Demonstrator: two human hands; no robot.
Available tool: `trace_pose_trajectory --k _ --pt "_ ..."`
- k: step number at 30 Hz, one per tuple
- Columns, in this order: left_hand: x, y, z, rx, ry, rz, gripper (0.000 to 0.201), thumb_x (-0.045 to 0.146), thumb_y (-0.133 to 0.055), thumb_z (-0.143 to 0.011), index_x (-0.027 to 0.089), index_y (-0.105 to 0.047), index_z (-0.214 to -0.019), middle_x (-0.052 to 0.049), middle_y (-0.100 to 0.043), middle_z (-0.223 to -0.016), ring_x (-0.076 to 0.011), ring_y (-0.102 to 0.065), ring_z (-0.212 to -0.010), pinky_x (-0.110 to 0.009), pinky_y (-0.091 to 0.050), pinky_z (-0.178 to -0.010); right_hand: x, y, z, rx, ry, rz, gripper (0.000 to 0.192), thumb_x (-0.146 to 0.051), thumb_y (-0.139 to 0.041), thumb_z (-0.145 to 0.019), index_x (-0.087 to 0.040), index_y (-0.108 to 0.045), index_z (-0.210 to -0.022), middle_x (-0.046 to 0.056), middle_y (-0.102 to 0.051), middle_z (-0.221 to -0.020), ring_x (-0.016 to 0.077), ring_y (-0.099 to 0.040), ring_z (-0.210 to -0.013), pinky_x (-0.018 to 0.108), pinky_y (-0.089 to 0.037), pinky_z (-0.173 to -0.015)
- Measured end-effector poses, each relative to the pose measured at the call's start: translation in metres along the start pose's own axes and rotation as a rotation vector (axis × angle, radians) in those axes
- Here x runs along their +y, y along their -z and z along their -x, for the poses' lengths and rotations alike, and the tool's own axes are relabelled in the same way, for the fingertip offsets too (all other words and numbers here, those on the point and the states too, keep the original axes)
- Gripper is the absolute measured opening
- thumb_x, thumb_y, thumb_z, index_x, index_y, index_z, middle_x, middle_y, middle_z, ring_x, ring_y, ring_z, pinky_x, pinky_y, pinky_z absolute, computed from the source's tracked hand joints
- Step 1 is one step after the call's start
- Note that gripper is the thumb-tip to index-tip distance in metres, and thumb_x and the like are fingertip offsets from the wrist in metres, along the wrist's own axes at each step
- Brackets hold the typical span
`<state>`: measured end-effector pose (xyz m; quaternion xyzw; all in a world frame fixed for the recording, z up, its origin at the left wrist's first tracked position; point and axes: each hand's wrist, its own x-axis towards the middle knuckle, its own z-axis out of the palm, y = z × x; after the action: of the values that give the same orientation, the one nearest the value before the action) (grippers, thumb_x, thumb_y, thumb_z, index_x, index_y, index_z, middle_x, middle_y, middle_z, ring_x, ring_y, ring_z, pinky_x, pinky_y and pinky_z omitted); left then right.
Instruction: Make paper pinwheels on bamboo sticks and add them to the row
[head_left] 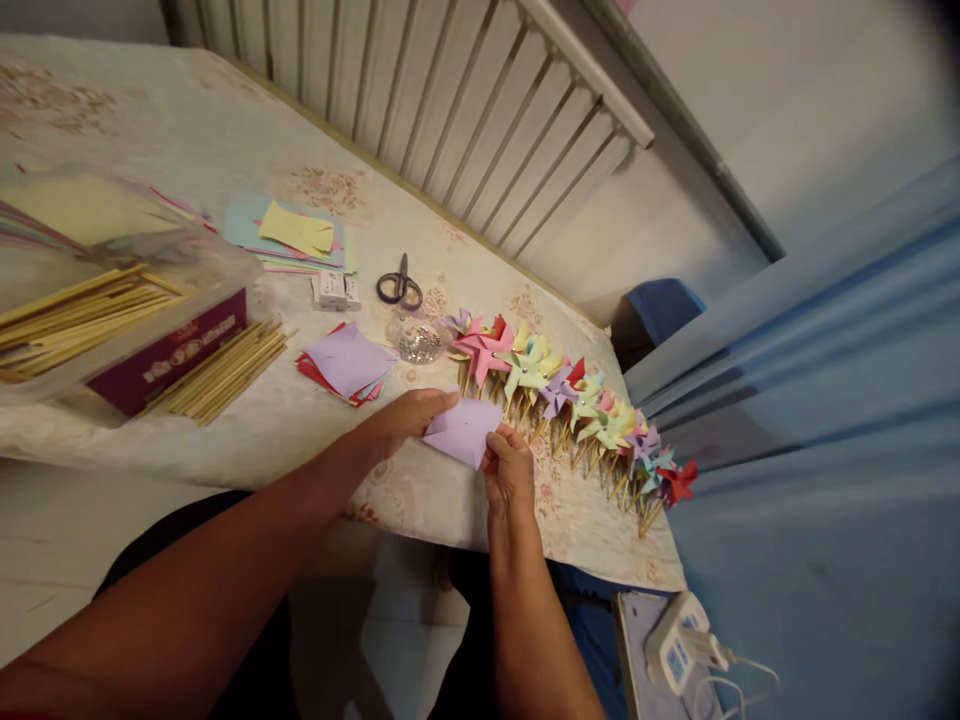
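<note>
Left hand [417, 412] and right hand [511, 464] pinch opposite sides of purple paper [463, 428], which I see lying between them.

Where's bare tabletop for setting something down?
Widest: the cream floral tablecloth between the pastel paper stack and the cloth's far edge. Narrower: right of the right hand, between the multicoloured paper pinwheels and the near edge. Crowded: the middle, where dark-handled scissors and a clear bag of silvery bits lie near the pinwheels.
</note>
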<state>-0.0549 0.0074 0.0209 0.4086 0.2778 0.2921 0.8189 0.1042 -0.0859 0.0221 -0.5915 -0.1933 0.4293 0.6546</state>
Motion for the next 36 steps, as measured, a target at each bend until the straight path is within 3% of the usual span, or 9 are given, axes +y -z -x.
trace_pose_trajectory --k 3,10,15,20,23,27,31,33,36 --pt "0.0 0.002 0.002 -0.04 0.015 -0.121 0.04 0.043 -0.082 -0.06 0.014 -0.064 -0.081 -0.001 -0.063 -0.07 -0.0131 -0.056 -0.061 -0.024 -0.039 -0.057 0.006 0.005 0.004 -0.02 -0.021 0.01 0.024 -0.024 -0.074 -0.056 -0.02 -0.058 -0.073 -0.011 -0.046 -0.052 0.0051 -0.039 -0.043 0.017 -0.035 -0.043" --pt "0.007 0.002 0.012 -0.04 0.086 -0.192 0.032 0.027 -0.073 -0.062 0.018 -0.067 -0.092 -0.003 -0.071 -0.084 -0.0165 -0.062 -0.071 -0.024 -0.042 -0.061 0.012 0.013 0.015 -0.047 -0.072 0.065 0.027 -0.028 -0.075 -0.055 -0.019 -0.06 -0.076 -0.01 -0.051 -0.053 0.0054 -0.04 -0.043 0.017 -0.035 -0.042" --pt "0.002 0.004 0.013 -0.027 0.12 -0.298 0.043 0.025 -0.071 -0.065 0.017 -0.066 -0.107 -0.001 -0.065 -0.077 -0.0157 -0.059 -0.064 -0.024 -0.041 -0.056 0.019 0.021 0.018 -0.012 -0.06 0.216 0.024 -0.027 -0.07 -0.056 -0.018 -0.06 -0.075 -0.013 -0.045 -0.047 0.005 -0.032 -0.039 0.017 -0.025 -0.04" --pt "-0.007 0.006 0.007 0.102 0.049 -0.681 0.059 0.014 -0.07 -0.06 0.017 -0.066 -0.119 -0.002 -0.067 -0.081 -0.0232 -0.066 -0.077 -0.03 -0.05 -0.069 0.02 0.025 0.02 0.0 0.018 0.453 0.023 -0.025 -0.062 -0.058 -0.018 -0.063 -0.079 -0.014 -0.044 -0.046 0.0064 -0.033 -0.04 0.019 -0.026 -0.043" --pt "-0.012 0.003 0.003 0.111 -0.044 -0.939 0.057 0.008 -0.068 -0.059 0.017 -0.069 -0.115 -0.007 -0.072 -0.095 -0.0297 -0.067 -0.098 -0.034 -0.05 -0.088 0.021 0.027 0.022 0.007 0.087 0.642 0.024 -0.025 -0.06 -0.062 -0.018 -0.065 -0.084 -0.011 -0.051 -0.049 0.0094 -0.041 -0.044 0.021 -0.034 -0.048" --pt "-0.022 0.001 0.001 0.068 -0.099 -1.119 0.058 0.005 -0.063 -0.065 0.018 -0.066 -0.121 -0.01 -0.072 -0.112 -0.0305 -0.064 -0.114 -0.035 -0.046 -0.101 0.025 0.031 0.025 0.062 0.211 0.92 0.028 -0.023 -0.059 -0.07 -0.017 -0.068 -0.096 -0.007 -0.059 -0.058 0.0143 -0.053 -0.056 0.027 -0.046 -0.063" --pt "-0.029 0.004 0.004 0.083 -0.21 -1.294 0.053 0.008 -0.061 -0.072 0.018 -0.063 -0.124 -0.014 -0.066 -0.125 -0.0295 -0.059 -0.123 -0.038 -0.042 -0.108 0.025 0.035 0.028 0.12 0.48 1.184 0.039 -0.026 -0.055 -0.082 -0.014 -0.066 -0.117 0.01 -0.071 -0.093 0.0221 -0.063 -0.082 0.039 -0.051 -0.083" --pt "-0.029 0.007 0.005 0.109 -0.228 -1.382 0.046 0.012 -0.059 -0.078 0.015 -0.062 -0.124 -0.016 -0.065 -0.126 -0.0299 -0.059 -0.121 -0.041 -0.044 -0.106 0.023 0.032 0.026 0.094 0.629 1.196 0.04 -0.025 -0.046 -0.089 -0.011 -0.064 -0.122 0.018 -0.069 -0.111 0.0257 -0.064 -0.099 0.044 -0.051 -0.092" --pt "-0.025 0.009 0.005 0.167 -0.223 -1.444 0.039 0.016 -0.053 -0.084 0.012 -0.062 -0.122 -0.017 -0.066 -0.122 -0.0285 -0.061 -0.117 -0.039 -0.045 -0.103 0.024 0.021 0.021 -0.067 0.771 1.174 0.043 -0.023 -0.036 -0.096 -0.014 -0.06 -0.131 0.018 -0.065 -0.127 0.026 -0.06 -0.121 0.047 -0.045 -0.106"
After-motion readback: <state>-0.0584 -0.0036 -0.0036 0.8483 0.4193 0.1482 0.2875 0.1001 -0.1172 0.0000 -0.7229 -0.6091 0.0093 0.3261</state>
